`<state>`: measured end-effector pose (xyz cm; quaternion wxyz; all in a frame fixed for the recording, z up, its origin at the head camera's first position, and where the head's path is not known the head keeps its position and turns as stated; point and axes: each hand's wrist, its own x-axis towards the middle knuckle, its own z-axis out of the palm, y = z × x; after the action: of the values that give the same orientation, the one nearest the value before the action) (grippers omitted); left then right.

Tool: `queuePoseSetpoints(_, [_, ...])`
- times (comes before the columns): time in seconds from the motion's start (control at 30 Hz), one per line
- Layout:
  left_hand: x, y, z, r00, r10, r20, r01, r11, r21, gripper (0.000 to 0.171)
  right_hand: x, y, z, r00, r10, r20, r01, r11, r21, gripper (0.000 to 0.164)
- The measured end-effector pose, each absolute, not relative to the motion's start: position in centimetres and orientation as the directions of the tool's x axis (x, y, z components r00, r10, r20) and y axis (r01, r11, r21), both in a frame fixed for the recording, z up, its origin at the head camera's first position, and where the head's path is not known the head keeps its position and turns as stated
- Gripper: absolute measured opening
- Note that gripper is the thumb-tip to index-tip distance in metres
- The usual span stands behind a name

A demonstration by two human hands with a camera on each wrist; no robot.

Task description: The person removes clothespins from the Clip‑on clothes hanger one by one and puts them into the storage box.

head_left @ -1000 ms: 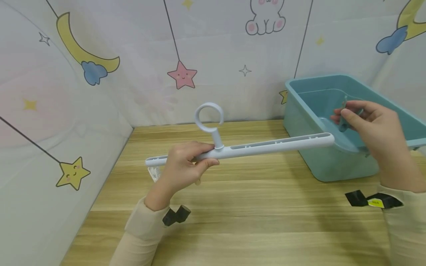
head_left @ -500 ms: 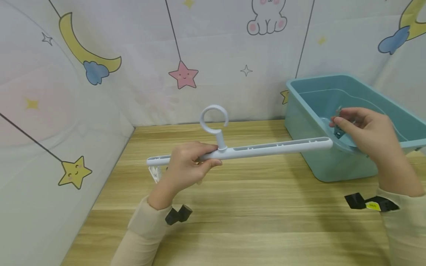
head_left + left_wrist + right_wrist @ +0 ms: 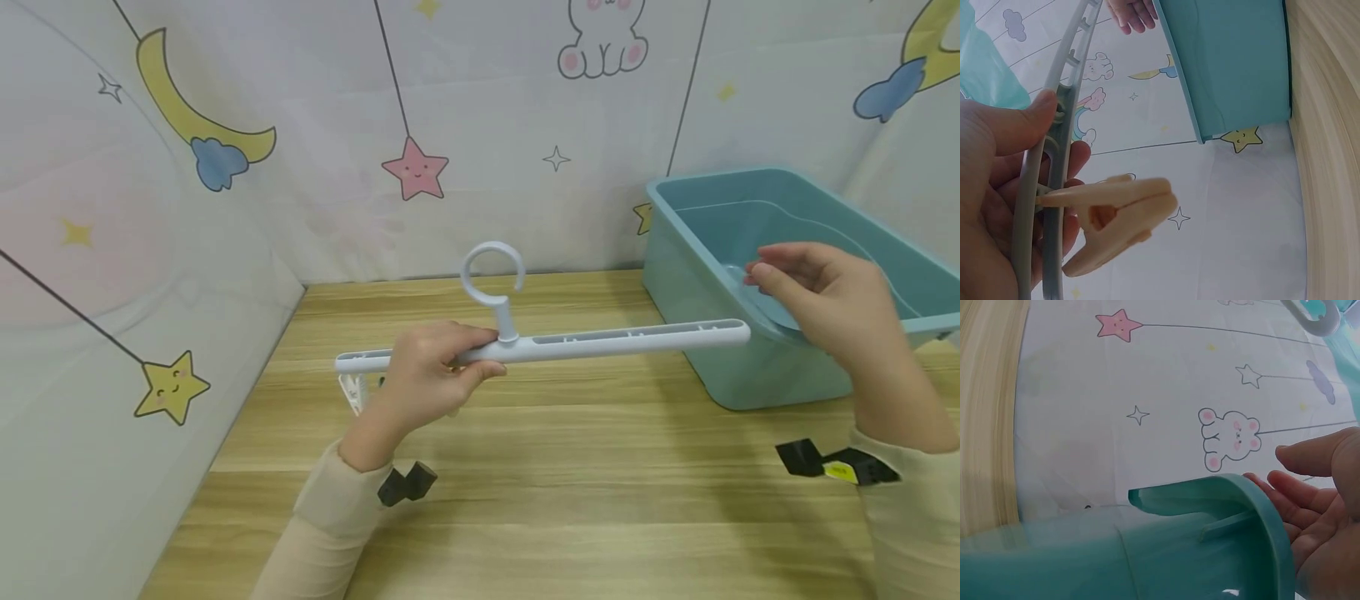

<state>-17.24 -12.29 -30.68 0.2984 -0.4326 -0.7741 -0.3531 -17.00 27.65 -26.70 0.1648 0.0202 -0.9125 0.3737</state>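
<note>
In the head view my left hand (image 3: pixel 423 367) grips a pale blue-white hanger bar (image 3: pixel 637 340) near its middle, thumb and fingers just beside the base of its round hook (image 3: pixel 492 275). A white clothespin (image 3: pixel 352 393) hangs under the bar's left end. The left wrist view shows a peach clothespin (image 3: pixel 1125 219) on the bar close below my fingers. My right hand (image 3: pixel 840 304) is over the near part of the teal basin (image 3: pixel 765 367), fingers loosely bent with nothing between them. In the right wrist view its thumb and fingers stand apart beside the basin rim (image 3: pixel 1272 519).
The basin stands at the right on a wood-grain tabletop (image 3: pixel 600 500). Behind and to the left hangs a white printed cloth (image 3: pixel 480 100) with stars, moons and a bear. The hanger bar's right end overlaps the basin's near side in the head view.
My right hand has let go of the small teal clothespin over the basin, after lowering slightly. The hanger has shifted a little right and tilted nearer level in my left hand.
</note>
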Motion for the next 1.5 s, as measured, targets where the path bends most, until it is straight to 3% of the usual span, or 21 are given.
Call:
queuePoseSetpoints(0.37, [-17.3, -12.1, -30.9, -0.449, 0.474, 0.757, 0.875, 0.406, 0.264, 0.030, -15.5, 25.3, -25.6, -0.853, 0.026, 0.522, -0.389, 0.636, -0.666, 0.022])
queuePoseSetpoints(0.67, [-17.1, -11.9, -30.8, -0.450, 0.476, 0.756, 0.873, 0.411, 0.261, 0.029, -14.3, 23.2, -24.8, -0.816, -0.049, 0.576, -0.495, 0.575, -0.652, 0.020])
queuePoseSetpoints(0.87, [-17.2, -11.9, -30.8, -0.443, 0.478, 0.758, 0.875, 0.414, 0.251, 0.029, -13.9, 21.3, -24.5, -0.733, -0.161, 0.660, -0.615, 0.572, -0.543, 0.019])
queuePoseSetpoints(1.23, [-17.3, -11.7, -31.0, -0.428, 0.497, 0.755, 0.874, 0.440, 0.206, 0.030, -13.5, 18.3, -24.7, -0.660, -0.329, 0.675, -0.723, 0.524, -0.451, 0.028])
queuePoseSetpoints(1.5, [-17.1, -11.4, -31.1, -0.424, 0.513, 0.746, 0.871, 0.456, 0.182, 0.029, -13.4, 16.7, -25.4, -0.679, -0.393, 0.620, -0.724, 0.499, -0.476, 0.029])
